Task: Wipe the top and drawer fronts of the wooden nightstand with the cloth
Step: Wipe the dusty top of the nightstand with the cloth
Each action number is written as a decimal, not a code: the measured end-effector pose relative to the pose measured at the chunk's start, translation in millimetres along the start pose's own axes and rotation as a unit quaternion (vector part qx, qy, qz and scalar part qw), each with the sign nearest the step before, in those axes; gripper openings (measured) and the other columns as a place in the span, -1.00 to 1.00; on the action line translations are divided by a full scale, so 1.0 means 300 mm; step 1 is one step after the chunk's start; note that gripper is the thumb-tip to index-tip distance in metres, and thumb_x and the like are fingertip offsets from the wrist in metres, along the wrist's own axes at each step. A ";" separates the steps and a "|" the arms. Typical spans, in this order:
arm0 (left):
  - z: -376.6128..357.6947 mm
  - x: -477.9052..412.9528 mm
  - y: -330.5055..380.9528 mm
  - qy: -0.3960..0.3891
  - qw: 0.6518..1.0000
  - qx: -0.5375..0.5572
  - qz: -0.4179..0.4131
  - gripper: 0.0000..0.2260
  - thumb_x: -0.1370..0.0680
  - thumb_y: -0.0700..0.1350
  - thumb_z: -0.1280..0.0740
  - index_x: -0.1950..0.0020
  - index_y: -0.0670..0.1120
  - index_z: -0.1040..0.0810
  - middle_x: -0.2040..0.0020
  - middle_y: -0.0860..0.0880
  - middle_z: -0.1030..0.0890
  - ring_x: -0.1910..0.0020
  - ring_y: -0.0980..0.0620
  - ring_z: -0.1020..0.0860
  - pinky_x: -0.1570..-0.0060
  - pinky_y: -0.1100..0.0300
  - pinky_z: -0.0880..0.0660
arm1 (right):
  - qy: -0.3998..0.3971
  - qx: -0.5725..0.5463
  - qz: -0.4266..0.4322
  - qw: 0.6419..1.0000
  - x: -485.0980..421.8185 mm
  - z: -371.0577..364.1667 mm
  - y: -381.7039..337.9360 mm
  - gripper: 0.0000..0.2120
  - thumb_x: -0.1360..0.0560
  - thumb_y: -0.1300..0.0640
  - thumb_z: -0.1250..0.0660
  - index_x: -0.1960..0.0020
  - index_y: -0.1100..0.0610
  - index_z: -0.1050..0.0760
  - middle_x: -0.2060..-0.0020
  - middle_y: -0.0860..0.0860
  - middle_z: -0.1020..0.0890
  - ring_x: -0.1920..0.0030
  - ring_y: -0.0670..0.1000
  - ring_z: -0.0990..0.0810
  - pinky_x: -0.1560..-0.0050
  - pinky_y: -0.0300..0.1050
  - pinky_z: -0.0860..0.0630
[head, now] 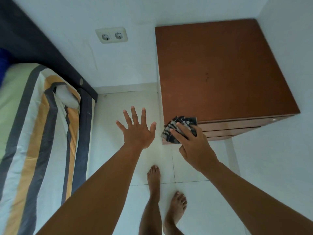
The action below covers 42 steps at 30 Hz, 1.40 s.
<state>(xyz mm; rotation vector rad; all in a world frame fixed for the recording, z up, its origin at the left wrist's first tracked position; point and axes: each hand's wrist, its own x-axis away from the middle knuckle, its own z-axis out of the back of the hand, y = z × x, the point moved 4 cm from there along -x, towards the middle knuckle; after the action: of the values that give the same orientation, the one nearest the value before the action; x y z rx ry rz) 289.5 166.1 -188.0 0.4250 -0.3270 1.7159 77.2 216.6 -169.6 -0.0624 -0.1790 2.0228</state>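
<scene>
The left hand (pixel 138 131) hangs spread and empty over the pale tiled floor (pixel 194 206), with the striped bed (pixel 33 133) at nine o'clock. At its three o'clock the right hand (pixel 194 146) presses a crumpled, dark patterned cloth (pixel 176 128) flat-fingered against the left end of the drawers (pixel 237 128). The nightstand (pixel 223 70) is a square, smooth brown box; long level strokes along each glossy front would probably suit, with steady pressure.

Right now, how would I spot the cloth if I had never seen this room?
Find the brown wooden nightstand in the room's corner. Look at its near left corner, where the drawer fronts begin; the right hand presses the cloth against it there. It is the only dark, white-patterned, crumpled thing against smooth brown wood and pale floor.
</scene>
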 end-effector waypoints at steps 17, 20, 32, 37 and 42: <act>0.261 -0.351 0.012 0.024 0.999 -0.008 -0.041 -0.33 -0.65 0.36 0.19 -0.66 0.12 0.33 -0.65 -0.11 0.39 -0.59 -0.25 0.42 -0.49 -0.40 0.25 | -0.013 -0.063 -0.140 0.988 -0.768 0.177 0.100 -0.42 -0.65 0.01 -0.13 -0.64 -0.13 -0.07 -0.64 0.00 -0.12 -0.56 0.32 -0.10 -0.45 0.33 -0.31; 0.238 -0.404 0.005 0.002 0.999 -0.007 -0.041 -0.33 -0.65 0.36 0.19 -0.66 0.12 0.34 -0.64 -0.11 0.40 -0.59 -0.26 0.42 -0.49 -0.40 0.26 | -0.083 -0.045 -0.148 0.984 -0.814 0.101 0.108 -0.41 -0.67 -0.03 -0.09 -0.65 -0.17 0.03 -0.65 -0.05 -0.02 -0.59 0.31 0.00 -0.48 0.35 -0.18; 0.208 -0.312 0.019 -0.076 0.996 0.004 -0.044 -0.36 -0.68 0.31 0.16 -0.67 0.10 0.31 -0.65 -0.13 0.35 -0.60 -0.28 0.38 -0.51 -0.39 0.24 | -0.117 -0.059 -0.054 0.990 -0.338 0.086 0.056 -0.35 -0.53 0.07 -0.29 -0.59 -0.12 -0.23 -0.58 -0.03 -0.30 -0.45 0.31 -0.32 -0.16 0.34 -0.55; 0.155 -0.157 0.111 -0.086 0.995 0.016 -0.042 -0.37 -0.68 0.30 0.15 -0.68 0.10 0.27 -0.67 -0.13 0.29 -0.63 -0.28 0.32 -0.54 -0.37 0.17 | -0.229 -0.069 0.071 0.968 -0.106 0.119 0.099 -0.44 -0.56 0.04 -0.10 -0.56 -0.12 -0.28 -0.56 -0.04 -0.33 -0.42 0.23 -0.39 -0.36 0.24 -0.43; 0.062 0.063 0.246 -0.031 0.996 0.078 -0.015 -0.35 -0.69 0.26 0.08 -0.70 -0.02 0.13 -0.70 -0.14 0.16 -0.66 -0.25 0.20 -0.56 -0.35 0.06 | -0.358 -0.130 0.000 0.925 0.147 0.151 0.279 -0.50 -0.53 0.12 -0.23 -0.46 -0.10 -0.42 -0.30 0.00 -0.59 -0.23 0.15 -0.53 -0.19 0.14 -0.56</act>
<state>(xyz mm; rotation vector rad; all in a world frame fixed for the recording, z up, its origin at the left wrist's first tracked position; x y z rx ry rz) 215.9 160.7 -161.8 0.5947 -0.2305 1.7073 -22.3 215.4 -136.3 0.5190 -0.9067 1.9270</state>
